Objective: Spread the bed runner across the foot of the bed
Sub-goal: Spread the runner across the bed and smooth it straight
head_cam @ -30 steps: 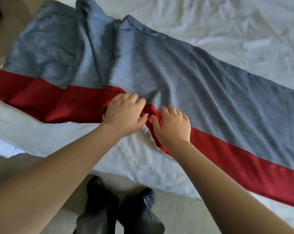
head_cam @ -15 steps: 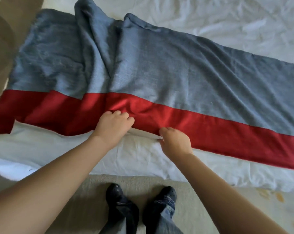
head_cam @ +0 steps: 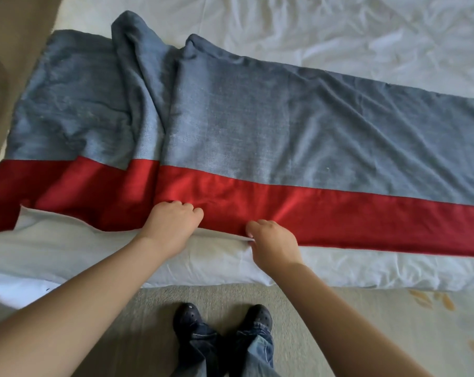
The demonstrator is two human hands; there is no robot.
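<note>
1. Position: the bed runner (head_cam: pixel 257 126) lies across the foot of the bed (head_cam: pixel 339 36), on a creased white sheet, and runs from the left corner out past the right edge of the view.
2. Its main field is grey. A red band (head_cam: pixel 366 219) runs along the side nearest the person.
3. The right part of the runner lies flat, with only shallow ripples.
4. Left of the middle the cloth is bunched into long folds (head_cam: pixel 148 91) that run from the far edge down to the red band, where the band steps out of line.
5. At the far left the red band drops over the corner of the bed, with a flap of it hanging lower than the rest.
6. The left hand (head_cam: pixel 173 227) sits on the near hem of the red band just right of the folds. Its fingers are curled under in a closed grip on the cloth.
7. The right hand (head_cam: pixel 273 244) is just beside it, a little to the right. Its thumb and curled fingers grip the same hem where it meets the white sheet.
8. A strip of white sheet shows between the hem and the near edge of the bed.
9. Below, on beige carpet (head_cam: pixel 339 322), stand two dark shoes (head_cam: pixel 188 317) under blue jeans (head_cam: pixel 257 346), toes pointing at the bed.
</note>
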